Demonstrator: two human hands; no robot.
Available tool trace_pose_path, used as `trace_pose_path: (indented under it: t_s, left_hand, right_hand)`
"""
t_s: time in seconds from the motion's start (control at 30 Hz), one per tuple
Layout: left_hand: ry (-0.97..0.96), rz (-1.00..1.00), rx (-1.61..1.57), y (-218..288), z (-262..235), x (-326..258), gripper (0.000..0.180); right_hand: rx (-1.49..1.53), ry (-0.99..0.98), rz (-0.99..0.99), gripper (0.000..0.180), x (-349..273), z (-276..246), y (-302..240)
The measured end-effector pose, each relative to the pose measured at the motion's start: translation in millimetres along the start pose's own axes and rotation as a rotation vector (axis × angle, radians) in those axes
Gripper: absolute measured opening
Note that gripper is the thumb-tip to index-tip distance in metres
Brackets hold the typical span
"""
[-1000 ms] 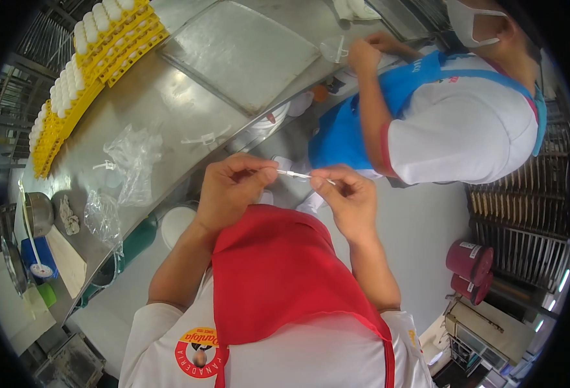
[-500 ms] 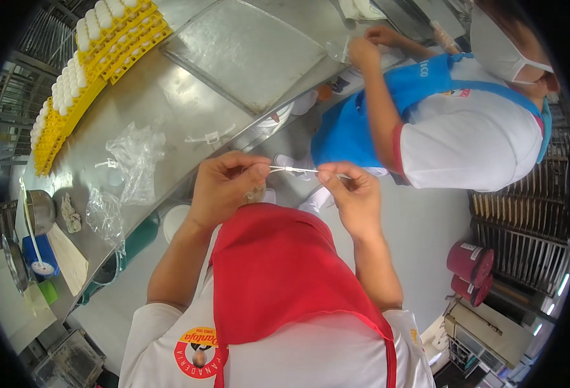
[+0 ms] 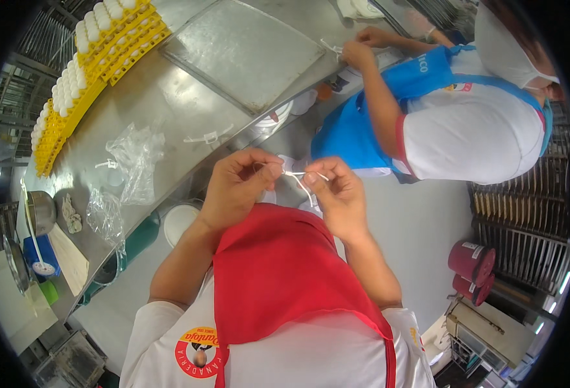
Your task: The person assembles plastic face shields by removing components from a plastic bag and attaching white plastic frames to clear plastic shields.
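In front of my red apron, a thin white cord (image 3: 305, 188) stretches between my two hands, with a small knot or loop near its middle. My left hand (image 3: 236, 187) pinches one side between thumb and fingertips. The other side is held by my right hand (image 3: 341, 202), thumb against index finger, and a short end sticks out past the fingers. One strand droops between the hands. On the steel table to the left lies a similar white cord with a small clip (image 3: 210, 137). Another white strip (image 3: 109, 164) lies by a crumpled clear plastic bag (image 3: 139, 161).
A co-worker in a blue apron (image 3: 375, 116) stands at the right, hands on a white strip. Yellow egg trays (image 3: 71, 123) are stacked at the table's far left. A flat metal tray (image 3: 246, 52) lies on the table. Maroon buckets (image 3: 471, 258) stand at right.
My hands have come closer together. The cord, taut before, is now slack, with a strand hanging down. The co-worker's hands have shifted slightly.
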State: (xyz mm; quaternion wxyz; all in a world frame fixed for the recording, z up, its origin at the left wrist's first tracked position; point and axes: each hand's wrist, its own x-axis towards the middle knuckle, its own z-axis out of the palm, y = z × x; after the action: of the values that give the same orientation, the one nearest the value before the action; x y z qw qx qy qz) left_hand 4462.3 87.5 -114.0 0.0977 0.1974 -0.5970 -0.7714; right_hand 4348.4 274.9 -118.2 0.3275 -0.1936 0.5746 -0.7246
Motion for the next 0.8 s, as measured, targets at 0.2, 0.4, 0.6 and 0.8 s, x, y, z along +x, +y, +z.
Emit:
trace_pose_path:
  t_s: [0.2,0.4,0.6,0.8]
  left_hand:
    - [0.012,0.001,-0.018,0,4,-2,0.019]
    - [-0.012,0.024,-0.034,-2,9,-4,0.017]
    - [-0.025,0.021,-0.056,2,14,-8,0.016]
    - [-0.031,-0.006,-0.052,0,9,-11,0.017]
  right_hand:
    - [0.012,0.000,-0.006,0.014,-4,-5,-5]
    - [0.009,0.006,0.018,0.027,-9,6,-17]
    - [-0.138,0.003,0.003,0.023,-10,5,-8]
    - [-0.150,0.062,0.031,0.013,-12,1,-3]
